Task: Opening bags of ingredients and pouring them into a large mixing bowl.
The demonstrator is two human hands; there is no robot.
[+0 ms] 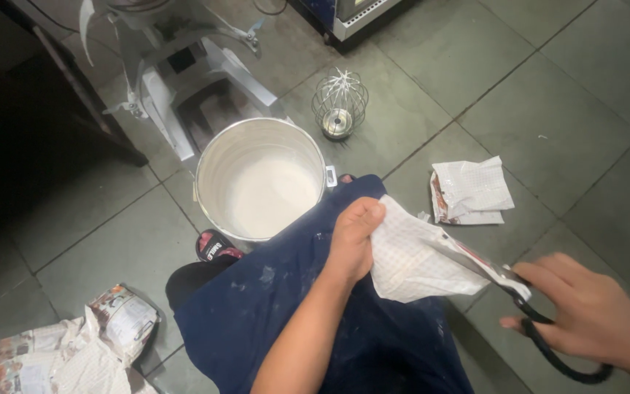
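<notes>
My left hand (353, 241) grips the upper edge of a white checked paper packet (413, 259) held over my blue apron (315, 321). My right hand (590, 314) holds black-handled scissors (541, 332), whose blades lie along the packet's right edge. A large metal mixing bowl (216, 157) with white powder inside stands on the floor just ahead of my knees.
A wire whisk attachment (339, 102) stands on the tiled floor behind the bowl. An emptied packet (472, 191) lies to the right. Crumpled packets (60, 350) pile at the lower left. A white mixer stand (176, 80) rises at the top left. A sandal (216, 246) shows by the bowl.
</notes>
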